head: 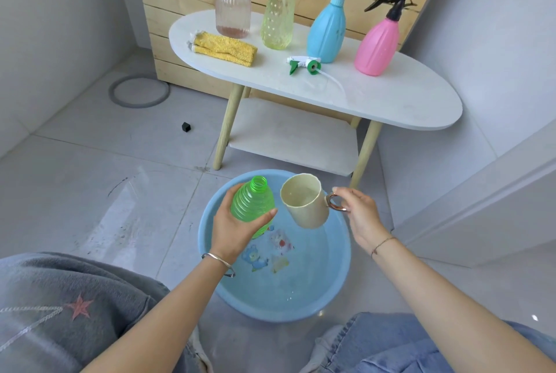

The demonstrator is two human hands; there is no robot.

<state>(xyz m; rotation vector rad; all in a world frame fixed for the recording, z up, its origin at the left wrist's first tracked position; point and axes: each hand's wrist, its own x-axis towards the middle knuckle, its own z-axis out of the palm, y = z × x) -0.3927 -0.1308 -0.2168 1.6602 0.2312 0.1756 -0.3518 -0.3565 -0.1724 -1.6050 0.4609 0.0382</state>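
While the left grip (230,230) wraps the bottle (251,204) and the right grip (359,213) pinches the cup (304,204) handle, misaligned pouring could miss the neck (259,183).

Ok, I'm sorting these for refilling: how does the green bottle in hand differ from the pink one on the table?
The green bottle is see-through, has no spray head and is held tilted; the pink bottle is opaque, wears a black spray head and stands upright. Both have ribbed bodies.
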